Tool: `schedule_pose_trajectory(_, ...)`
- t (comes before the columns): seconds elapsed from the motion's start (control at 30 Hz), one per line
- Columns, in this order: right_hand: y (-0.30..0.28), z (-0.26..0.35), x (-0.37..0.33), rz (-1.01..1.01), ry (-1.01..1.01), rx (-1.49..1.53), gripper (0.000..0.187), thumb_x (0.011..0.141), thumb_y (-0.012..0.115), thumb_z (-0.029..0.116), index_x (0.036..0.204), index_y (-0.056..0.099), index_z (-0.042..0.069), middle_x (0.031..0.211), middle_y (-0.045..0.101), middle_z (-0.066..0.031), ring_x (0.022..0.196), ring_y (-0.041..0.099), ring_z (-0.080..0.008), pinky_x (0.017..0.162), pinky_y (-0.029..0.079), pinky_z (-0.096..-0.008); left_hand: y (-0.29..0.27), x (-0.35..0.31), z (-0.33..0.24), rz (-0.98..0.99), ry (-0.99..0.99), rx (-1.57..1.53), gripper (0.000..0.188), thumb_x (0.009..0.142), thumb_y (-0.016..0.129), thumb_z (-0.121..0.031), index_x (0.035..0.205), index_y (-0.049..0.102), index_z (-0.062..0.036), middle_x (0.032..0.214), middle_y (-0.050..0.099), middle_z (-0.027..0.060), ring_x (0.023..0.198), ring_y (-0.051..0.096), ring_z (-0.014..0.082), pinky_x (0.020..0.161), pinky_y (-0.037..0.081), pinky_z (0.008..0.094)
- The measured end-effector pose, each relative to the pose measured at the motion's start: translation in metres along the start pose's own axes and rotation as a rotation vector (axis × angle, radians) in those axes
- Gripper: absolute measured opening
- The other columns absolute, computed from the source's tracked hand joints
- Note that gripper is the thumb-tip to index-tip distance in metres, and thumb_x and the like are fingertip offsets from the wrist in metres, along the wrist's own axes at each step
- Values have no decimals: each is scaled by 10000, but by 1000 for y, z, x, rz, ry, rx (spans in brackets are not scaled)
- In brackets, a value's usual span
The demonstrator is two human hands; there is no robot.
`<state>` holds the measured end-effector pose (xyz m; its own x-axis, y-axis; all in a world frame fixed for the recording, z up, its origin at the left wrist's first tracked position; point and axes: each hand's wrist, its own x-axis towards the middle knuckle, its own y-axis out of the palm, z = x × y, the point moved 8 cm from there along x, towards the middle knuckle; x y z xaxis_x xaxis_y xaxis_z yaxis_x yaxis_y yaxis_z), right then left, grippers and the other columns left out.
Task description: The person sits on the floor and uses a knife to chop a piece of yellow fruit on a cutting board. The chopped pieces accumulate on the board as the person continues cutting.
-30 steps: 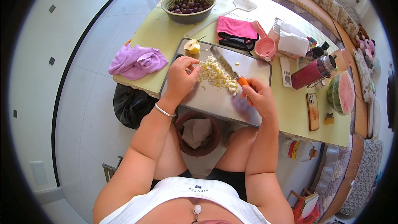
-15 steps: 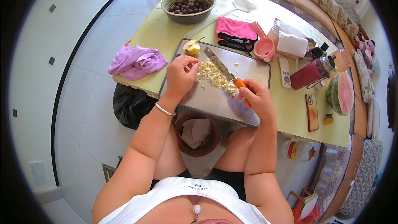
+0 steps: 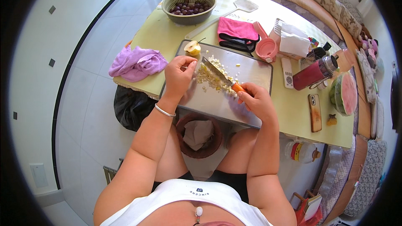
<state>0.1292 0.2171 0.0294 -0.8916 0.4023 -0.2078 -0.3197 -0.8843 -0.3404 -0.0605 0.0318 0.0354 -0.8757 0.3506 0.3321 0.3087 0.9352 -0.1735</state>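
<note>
Your right hand (image 3: 256,98) holds the knife (image 3: 216,69) by its orange handle — the blade slants across the chopped bits (image 3: 209,81), between your two hands. Your left hand (image 3: 179,75) is curled just beside the bits; it's hard to tell if it pinches anything. The cut fruit (image 3: 192,48) sits on the board (image 3: 253,73) — just past your left hand's fingers.

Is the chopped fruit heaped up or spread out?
Spread out: the chopped fruit lies scattered over part of the board, with bits on both sides of the knife.
</note>
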Motion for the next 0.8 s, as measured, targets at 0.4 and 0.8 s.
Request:
schedule_pose_trajectory(0.4, 2, 5, -1, 8, -29, 8, 239, 894, 658, 175, 1054, 687, 0, 727, 639, -8, 596, 513, -71, 533, 412, -261, -2, 1, 8, 9, -20, -17, 88, 860, 686, -44, 908, 720, 22, 858, 687, 76, 689, 642, 114, 623, 514, 245)
schedule_pose_trajectory(0.8, 1, 5, -1, -17, -25, 25, 231, 903, 636, 162, 1061, 686, 1, 735, 641, -8, 608, 514, -66, 544, 418, -254, -3, 2, 8, 10, 15, -20, 93, 860, 684, -43, 915, 722, 21, 860, 688, 81, 701, 643, 119, 641, 512, 245)
